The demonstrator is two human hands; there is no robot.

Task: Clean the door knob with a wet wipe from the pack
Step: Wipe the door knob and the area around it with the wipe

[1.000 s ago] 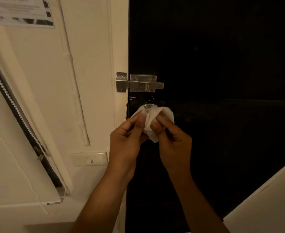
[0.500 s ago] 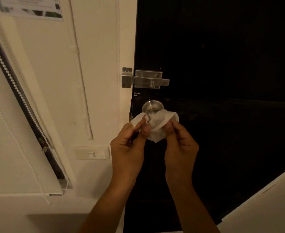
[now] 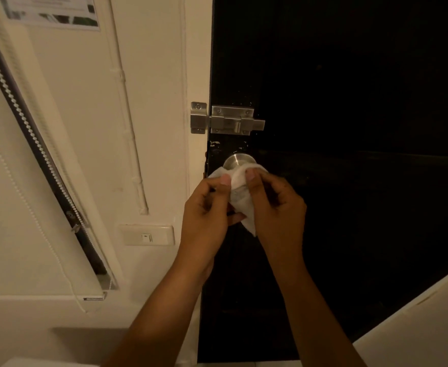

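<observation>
Both hands raised before dark door (image 3: 349, 128): left hand (image 3: 207, 218) and right hand (image 3: 275, 210) each pinching crumpled white wet wipe (image 3: 240, 192) between thumb and fingers, soft folds bunched and hanging between palms. Wipe's upper edge against lower half of round brushed-metal door knob (image 3: 237, 161), upper dome exposed. Above knob, steel slide bolt (image 3: 228, 120) spanning door edge and cream frame; left, flat wall switch (image 3: 147, 235), slanted blind (image 3: 32, 144) with beaded cord.

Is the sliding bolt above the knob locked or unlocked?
Cannot tell: the sliding bolt sits on the dark door, its tip near the keeper hidden.
</observation>
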